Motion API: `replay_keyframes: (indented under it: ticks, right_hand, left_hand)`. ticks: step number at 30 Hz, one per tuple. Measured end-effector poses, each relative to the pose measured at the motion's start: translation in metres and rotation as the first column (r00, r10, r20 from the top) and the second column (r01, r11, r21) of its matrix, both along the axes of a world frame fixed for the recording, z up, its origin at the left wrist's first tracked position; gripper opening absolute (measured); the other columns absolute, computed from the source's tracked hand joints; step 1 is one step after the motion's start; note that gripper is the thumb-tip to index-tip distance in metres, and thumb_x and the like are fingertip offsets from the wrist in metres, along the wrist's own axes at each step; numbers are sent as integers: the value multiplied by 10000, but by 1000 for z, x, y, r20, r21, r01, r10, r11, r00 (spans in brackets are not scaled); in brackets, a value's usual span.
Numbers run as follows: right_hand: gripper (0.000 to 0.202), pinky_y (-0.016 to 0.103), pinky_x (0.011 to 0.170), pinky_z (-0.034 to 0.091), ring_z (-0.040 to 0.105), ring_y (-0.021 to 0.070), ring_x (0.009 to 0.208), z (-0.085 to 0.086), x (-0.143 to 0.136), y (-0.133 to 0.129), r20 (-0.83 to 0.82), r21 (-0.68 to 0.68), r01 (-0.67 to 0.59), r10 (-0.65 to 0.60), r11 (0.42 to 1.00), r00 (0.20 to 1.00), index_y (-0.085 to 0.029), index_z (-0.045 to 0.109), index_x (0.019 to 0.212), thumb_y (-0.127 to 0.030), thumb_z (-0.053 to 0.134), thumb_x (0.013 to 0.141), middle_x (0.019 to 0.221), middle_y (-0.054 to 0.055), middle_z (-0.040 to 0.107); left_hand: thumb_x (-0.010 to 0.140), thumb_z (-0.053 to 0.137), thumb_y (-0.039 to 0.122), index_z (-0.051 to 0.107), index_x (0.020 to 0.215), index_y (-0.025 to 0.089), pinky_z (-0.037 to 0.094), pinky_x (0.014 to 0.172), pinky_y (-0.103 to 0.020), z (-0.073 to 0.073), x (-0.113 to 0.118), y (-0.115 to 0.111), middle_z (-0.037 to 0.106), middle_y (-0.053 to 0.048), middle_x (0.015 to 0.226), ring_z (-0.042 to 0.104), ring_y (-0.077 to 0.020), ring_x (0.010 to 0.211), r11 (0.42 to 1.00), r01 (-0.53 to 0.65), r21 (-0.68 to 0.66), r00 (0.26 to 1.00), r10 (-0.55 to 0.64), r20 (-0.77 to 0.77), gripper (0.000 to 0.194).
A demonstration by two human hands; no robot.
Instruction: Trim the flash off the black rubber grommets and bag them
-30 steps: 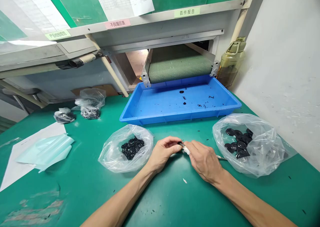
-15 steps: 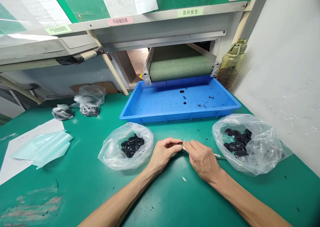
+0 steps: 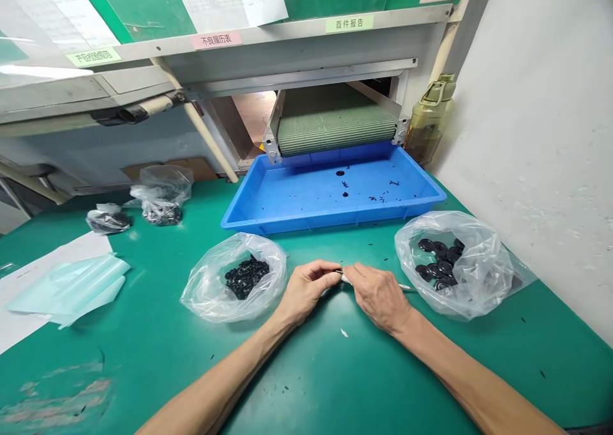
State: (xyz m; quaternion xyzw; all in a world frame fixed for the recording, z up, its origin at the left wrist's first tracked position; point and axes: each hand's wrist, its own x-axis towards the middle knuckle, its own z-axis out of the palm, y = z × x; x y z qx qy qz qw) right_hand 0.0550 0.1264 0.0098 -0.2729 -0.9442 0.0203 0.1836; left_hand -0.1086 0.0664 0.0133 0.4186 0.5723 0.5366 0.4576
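Observation:
My left hand (image 3: 309,288) pinches a small black part (image 3: 340,271), mostly covered by the fingertips. Touching it from the right, my right hand (image 3: 378,294) is closed around a thin whitish tool (image 3: 406,287), whose back end sticks out beside the palm. Left of my hands, an open clear bag (image 3: 204,288) holds many small black pieces (image 3: 246,278). An open clear bag (image 3: 483,275) on the right holds several larger black round parts (image 3: 444,267).
Behind my hands, a blue tray (image 3: 287,220) with scattered black bits sits below a green conveyor belt (image 3: 335,128). Two small bags, one a knotted bag (image 3: 109,218), stand back left near light-blue sheets (image 3: 71,288). A bottle (image 3: 428,122) stands by the wall.
The whole view has shifted, so the table items appear slightly further left. Both hands remain together at the small black part, with little change in their grip.

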Motion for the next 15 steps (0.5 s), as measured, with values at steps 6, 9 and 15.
replay_keyframes:
  ticks: [6, 9, 15]
  right_hand:
    - [220, 278, 567, 247, 546, 155, 685, 5, 1, 1, 74, -91, 23, -16, 996, 997, -176, 575, 875, 6, 464, 823, 785, 15, 606]
    - [215, 272, 557, 231, 526, 146, 648, 8, 3, 3, 68, -164, 20, -9, 986, 998, -184, 576, 877, -9, 460, 826, 773, 5, 606]
    - [186, 249, 554, 229, 443, 124, 585, 11, 7, 11, -66, -364, -64, 43, 929, 997, -197, 548, 786, -52, 446, 842, 677, -25, 541]
  left_hand:
    - [757, 725, 348, 733, 911, 184, 448, 695, -261, -4, -3, 1, 703, -45, 837, 595, -173, 741, 997, 81, 16, 995, -80, -57, 225]
    - [758, 727, 338, 734, 902, 191, 453, 707, -264, -5, -4, 1, 705, -44, 841, 603, -178, 752, 994, 104, 21, 994, -102, -46, 206]
    - [775, 713, 348, 736, 904, 199, 453, 730, -252, -3, -3, 2, 708, -38, 857, 612, -175, 774, 988, 148, 40, 985, -144, -91, 199]
